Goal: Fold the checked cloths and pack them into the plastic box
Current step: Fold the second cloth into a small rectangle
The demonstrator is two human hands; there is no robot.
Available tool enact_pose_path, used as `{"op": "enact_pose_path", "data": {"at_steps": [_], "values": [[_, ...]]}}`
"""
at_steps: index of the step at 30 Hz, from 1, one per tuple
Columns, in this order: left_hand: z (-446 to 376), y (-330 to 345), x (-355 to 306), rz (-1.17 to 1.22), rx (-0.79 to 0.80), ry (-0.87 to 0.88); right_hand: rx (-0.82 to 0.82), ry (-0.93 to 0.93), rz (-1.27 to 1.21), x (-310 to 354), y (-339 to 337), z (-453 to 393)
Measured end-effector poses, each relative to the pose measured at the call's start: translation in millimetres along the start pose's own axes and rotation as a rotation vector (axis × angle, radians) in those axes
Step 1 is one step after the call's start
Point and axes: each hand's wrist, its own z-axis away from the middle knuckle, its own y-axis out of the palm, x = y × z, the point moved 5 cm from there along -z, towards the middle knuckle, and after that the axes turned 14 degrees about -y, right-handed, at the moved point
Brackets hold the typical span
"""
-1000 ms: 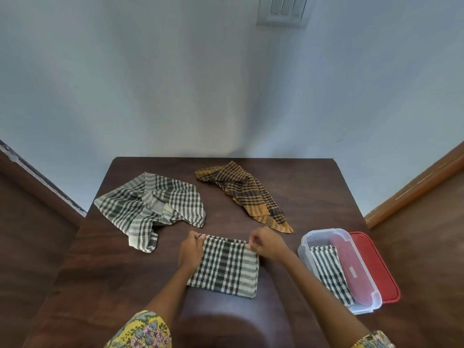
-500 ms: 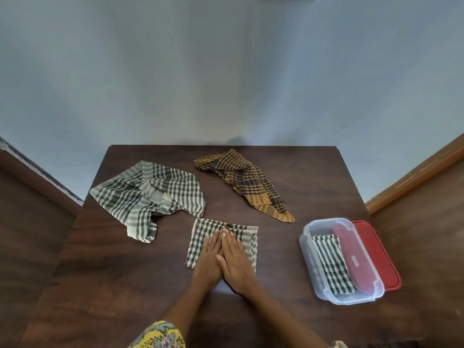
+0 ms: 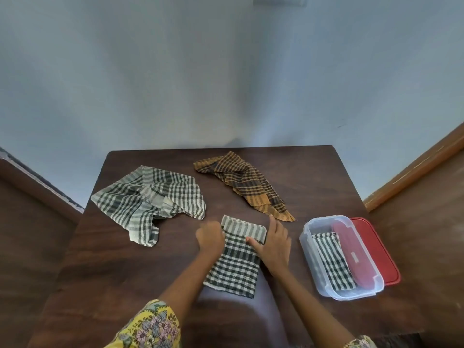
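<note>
The dark wooden surface (image 3: 120,267) carries three checked cloths and one plastic box (image 3: 324,280). A folded green-and-white checked cloth (image 3: 234,268) lies flat at the near centre, its far end turned over into a striped band. The left hand (image 3: 209,237) is at the cloth's left edge beside that band, fingers curled; whether its grip is clamped on the fabric cannot be told. The right hand (image 3: 272,243) lies at the cloth's right edge, fingers spread apart, thumb (image 3: 252,241) pressed on the band's lower edge; it encloses nothing.

An unfolded green-and-white checked cloth (image 3: 150,199) lies crumpled at the far left. An orange-and-black checked cloth (image 3: 247,185) lies crumpled at the far centre, its near corner just beside the right hand's fingertips.

The clear plastic box stands to the right, apart from the hands, with one folded green-and-white cloth (image 3: 332,263) inside. A red lid (image 3: 376,249) lies under and behind the box. A yellow floral sleeve (image 3: 150,325) covers the left upper arm.
</note>
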Motion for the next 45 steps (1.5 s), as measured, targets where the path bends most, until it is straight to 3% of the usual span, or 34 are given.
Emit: {"op": "enact_pose_path", "data": {"at_steps": [2,5,6,9,12,16,18,20,24,31,34,41,45], "values": [[-12,-4,9,0.139,0.036,-0.043,-0.051,0.138,-0.236,-8,-4,4],[-19,11,5,0.623,0.552,-0.222,0.072,0.271,-0.397,-17,-1,0],[-17,13,1,0.665,0.68,-0.259,0.12,0.276,-0.453,-16,0,-3],[-16,20,-5,0.454,0.792,-0.21,0.268,0.293,-0.656,-7,2,-8],[-25,18,-6,0.495,0.739,-0.165,0.283,0.298,-0.75,-6,-2,-17],[-38,-5,-6,0.806,0.529,-0.08,-0.013,0.184,-0.767,-2,-21,-33],[-37,-9,-9,0.916,0.491,-0.075,-0.168,0.047,-0.656,6,-30,-32],[-32,-7,-7,0.999,0.482,-0.088,-0.224,-0.086,-0.638,16,-29,-20],[-17,18,10,1.048,0.519,-0.043,-0.162,-0.324,-0.589,18,-16,20],[-8,31,20,0.963,0.468,0.19,-0.125,-0.514,-0.456,19,-19,34],[-11,24,25,0.946,0.427,0.173,-0.159,-0.564,-0.439,24,-15,46],[-9,16,25,1.051,0.452,-0.029,-0.015,-0.752,-0.26,39,2,78],[-3,14,28,0.745,0.266,0.0,-0.088,-0.75,-0.221,48,-11,75]]}}
